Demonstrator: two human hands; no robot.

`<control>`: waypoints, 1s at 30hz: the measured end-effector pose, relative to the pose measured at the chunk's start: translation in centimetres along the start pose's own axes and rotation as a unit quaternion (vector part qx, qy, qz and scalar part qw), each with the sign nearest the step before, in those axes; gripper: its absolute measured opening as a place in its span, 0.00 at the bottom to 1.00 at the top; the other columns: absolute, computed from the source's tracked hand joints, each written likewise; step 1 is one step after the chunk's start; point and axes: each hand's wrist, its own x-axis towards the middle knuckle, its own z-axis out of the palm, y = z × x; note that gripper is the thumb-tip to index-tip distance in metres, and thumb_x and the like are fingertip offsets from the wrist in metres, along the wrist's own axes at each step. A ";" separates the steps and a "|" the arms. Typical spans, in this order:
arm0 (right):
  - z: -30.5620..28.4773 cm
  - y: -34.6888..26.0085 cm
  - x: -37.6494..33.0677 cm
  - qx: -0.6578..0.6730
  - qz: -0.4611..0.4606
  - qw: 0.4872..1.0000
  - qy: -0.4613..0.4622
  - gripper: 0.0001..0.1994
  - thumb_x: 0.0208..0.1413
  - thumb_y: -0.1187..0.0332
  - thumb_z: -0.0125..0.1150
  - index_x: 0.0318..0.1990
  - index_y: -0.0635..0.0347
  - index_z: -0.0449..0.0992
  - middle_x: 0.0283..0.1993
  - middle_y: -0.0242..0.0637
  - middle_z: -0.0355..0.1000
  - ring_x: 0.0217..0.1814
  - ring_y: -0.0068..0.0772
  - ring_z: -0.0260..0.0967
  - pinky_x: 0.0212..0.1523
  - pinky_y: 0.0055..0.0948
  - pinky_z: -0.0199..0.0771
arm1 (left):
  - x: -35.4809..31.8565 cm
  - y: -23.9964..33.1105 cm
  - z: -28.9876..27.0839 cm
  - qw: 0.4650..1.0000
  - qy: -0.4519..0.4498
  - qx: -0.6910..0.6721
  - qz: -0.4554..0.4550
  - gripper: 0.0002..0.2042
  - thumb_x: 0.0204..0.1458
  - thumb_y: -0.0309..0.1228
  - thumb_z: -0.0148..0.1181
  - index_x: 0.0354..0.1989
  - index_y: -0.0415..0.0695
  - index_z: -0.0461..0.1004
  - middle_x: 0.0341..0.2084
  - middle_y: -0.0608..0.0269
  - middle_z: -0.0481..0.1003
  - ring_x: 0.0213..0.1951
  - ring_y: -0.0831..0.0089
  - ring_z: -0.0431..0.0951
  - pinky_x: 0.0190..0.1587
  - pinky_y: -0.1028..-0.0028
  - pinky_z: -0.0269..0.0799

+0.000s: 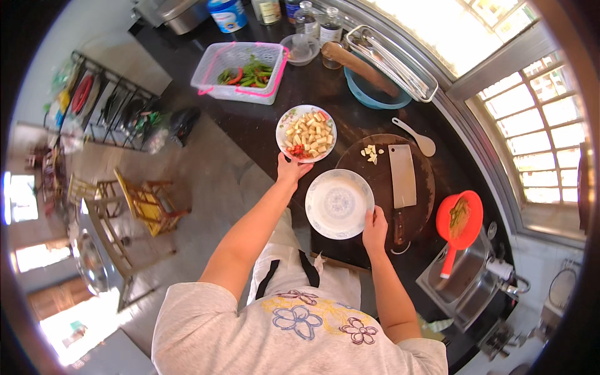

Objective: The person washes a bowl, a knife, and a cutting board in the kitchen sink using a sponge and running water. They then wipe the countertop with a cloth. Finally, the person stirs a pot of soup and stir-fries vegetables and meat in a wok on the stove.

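My left hand grips the near rim of a white floral dish. Pale cut chunks fill that dish, with chopped red pepper at its near side. In my right hand is a white bowl with a faint blue pattern and nothing in it, held by its right rim. Just right of the bowl lies a round wooden cutting board. On the board rest a cleaver, its handle toward me, and a small heap of chopped pale pieces, possibly garlic.
A plastic basket of green and red peppers stands at the far left of the dark counter. A blue basin, white rice paddle, glass bottles, red strainer and sink surround the work area.
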 end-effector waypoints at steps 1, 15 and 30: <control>0.9 -0.6 -0.1 0.008 0.012 1.000 0.010 0.11 0.64 0.69 0.51 0.47 0.67 0.72 0.32 0.44 0.74 0.32 0.34 0.72 0.36 0.33 0.71 | 0.8 1.1 0.4 1.000 -0.020 0.015 -0.002 0.20 0.66 0.29 0.46 0.62 0.49 0.48 0.51 0.44 0.70 0.41 0.54 0.81 0.40 0.62 0.83; 16.9 -5.1 -0.1 0.253 0.167 0.949 0.080 0.11 0.66 0.72 0.47 0.51 0.70 0.66 0.37 0.39 0.74 0.32 0.25 0.74 0.26 0.26 0.80 | 8.8 11.8 2.1 0.931 -0.193 0.305 -0.055 0.26 0.62 0.35 0.54 0.66 0.43 0.54 0.50 0.48 0.73 0.48 0.57 0.79 0.49 0.60 0.76; 21.3 -2.7 3.9 0.262 0.185 0.933 0.163 0.14 0.65 0.72 0.49 0.55 0.69 0.66 0.35 0.41 0.74 0.30 0.28 0.75 0.29 0.29 0.79 | 7.2 10.8 -5.2 0.776 -0.217 0.565 0.176 0.20 0.49 0.19 0.57 0.53 0.41 0.75 0.26 0.55 0.78 0.26 0.68 0.81 0.28 0.68 0.79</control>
